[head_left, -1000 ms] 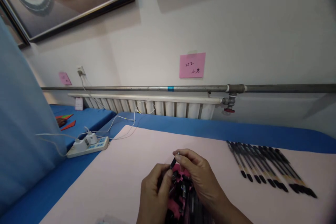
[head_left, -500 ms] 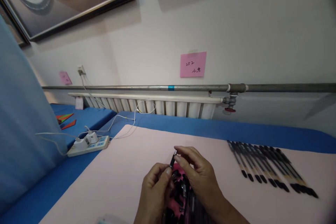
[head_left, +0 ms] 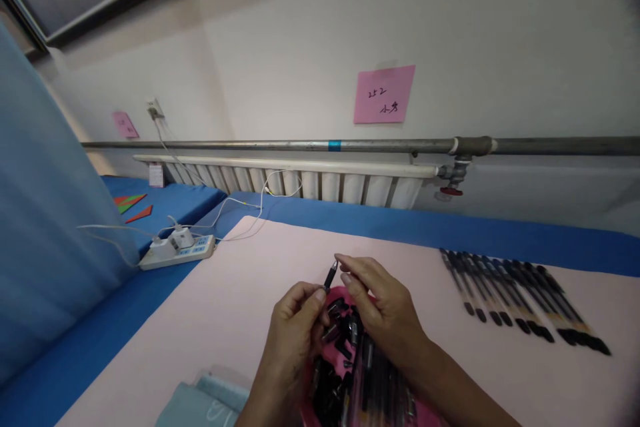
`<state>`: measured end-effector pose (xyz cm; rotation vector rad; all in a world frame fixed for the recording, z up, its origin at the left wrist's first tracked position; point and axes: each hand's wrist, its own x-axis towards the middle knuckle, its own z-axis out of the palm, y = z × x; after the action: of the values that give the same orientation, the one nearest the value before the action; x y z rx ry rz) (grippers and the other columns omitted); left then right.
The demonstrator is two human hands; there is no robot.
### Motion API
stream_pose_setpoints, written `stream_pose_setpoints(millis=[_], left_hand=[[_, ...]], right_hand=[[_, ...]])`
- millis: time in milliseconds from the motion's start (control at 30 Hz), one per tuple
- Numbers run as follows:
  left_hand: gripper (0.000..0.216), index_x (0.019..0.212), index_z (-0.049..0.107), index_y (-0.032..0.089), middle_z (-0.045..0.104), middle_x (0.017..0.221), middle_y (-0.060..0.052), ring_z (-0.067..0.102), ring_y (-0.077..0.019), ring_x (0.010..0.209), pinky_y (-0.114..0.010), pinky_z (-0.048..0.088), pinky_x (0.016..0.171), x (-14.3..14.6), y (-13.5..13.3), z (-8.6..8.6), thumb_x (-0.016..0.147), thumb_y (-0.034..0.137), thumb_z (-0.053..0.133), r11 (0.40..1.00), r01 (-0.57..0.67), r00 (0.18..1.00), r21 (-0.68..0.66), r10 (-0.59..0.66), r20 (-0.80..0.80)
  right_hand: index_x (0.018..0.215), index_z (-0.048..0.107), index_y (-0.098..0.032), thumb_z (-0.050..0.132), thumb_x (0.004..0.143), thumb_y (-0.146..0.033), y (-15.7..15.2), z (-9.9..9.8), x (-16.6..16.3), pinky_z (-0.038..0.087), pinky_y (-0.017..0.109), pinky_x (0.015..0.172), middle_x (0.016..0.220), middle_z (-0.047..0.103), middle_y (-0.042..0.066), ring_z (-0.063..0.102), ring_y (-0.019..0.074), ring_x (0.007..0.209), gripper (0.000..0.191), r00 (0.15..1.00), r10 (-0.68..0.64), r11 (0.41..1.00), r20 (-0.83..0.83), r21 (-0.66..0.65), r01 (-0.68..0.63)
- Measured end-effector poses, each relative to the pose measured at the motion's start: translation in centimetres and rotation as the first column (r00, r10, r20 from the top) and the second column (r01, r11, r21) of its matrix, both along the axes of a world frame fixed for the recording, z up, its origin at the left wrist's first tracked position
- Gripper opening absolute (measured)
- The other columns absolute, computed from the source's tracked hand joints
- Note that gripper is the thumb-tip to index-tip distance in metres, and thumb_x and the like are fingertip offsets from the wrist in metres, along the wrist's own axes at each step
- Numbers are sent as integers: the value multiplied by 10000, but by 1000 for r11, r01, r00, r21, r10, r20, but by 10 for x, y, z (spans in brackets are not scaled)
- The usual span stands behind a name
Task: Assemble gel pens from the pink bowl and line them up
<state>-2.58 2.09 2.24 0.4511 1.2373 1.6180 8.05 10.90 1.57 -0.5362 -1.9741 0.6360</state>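
From my distant seat I watch the head camera, and I take the pink container (head_left: 331, 351) as my landmark. Just above its far edge is the short black pen part (head_left: 331, 275) with a silvery tip, slanting upward. The left hand (head_left: 296, 321), at the container's left side, pinches this part between thumb and fingers. The right hand (head_left: 387, 303), over the container's right side, is loosely opened, its thumb and forefinger apart beside the tip; whether they touch it, I cannot tell. Inside the container lie small black pieces (head_left: 344, 348) and several long pens (head_left: 383, 380). Well to its right, a slanted row of pens (head_left: 520, 297) rests on the pale pink sheet (head_left: 225, 320). To its left is a folded light-blue item (head_left: 197, 407).
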Motion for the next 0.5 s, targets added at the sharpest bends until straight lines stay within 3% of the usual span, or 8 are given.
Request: stream_pose_setpoints(millis=[200, 333, 400, 500], left_hand=[[273, 709, 543, 155, 478, 466, 76, 267, -3, 323, -145, 138, 332, -7, 0, -2, 639, 382, 678, 999, -18, 999, -35, 17, -37], [307, 797, 558, 156, 484, 489, 76, 276, -7, 330, -142, 147, 329, -22, 0, -4, 647, 400, 670, 992, -117, 990, -38, 114, -77], [314, 821, 559, 156, 488, 503, 75, 278, -8, 338, -140, 151, 330, -28, -1, -4, 652, 397, 667, 989, -145, 987, -31, 142, -79], [308, 826, 560, 156, 481, 505, 76, 275, -10, 343, -140, 153, 328, -31, -2, -4, 659, 394, 661, 990, -138, 987, -33, 135, -85]], right_hand=[[1080, 594, -211, 461, 867, -200, 0, 1, 0, 490, 298, 780, 949, 643, 54, 605, 166, 887, 251, 1000, 6, 1000, 22, -2, -6], [979, 605, -199, 447, 867, -168, -1, -1, -1, 473, 282, 768, 926, 633, 50, 587, 156, 872, 196, 997, 35, 999, 68, -15, -34], [944, 605, -196, 446, 851, -126, -2, -5, -2, 461, 283, 754, 892, 630, 44, 574, 156, 845, 197, 970, 91, 996, 227, 4, -94], [856, 618, -190, 461, 803, -66, -4, -13, -5, 428, 327, 758, 848, 626, 50, 539, 184, 814, 207, 832, 95, 982, 547, 87, -169]])
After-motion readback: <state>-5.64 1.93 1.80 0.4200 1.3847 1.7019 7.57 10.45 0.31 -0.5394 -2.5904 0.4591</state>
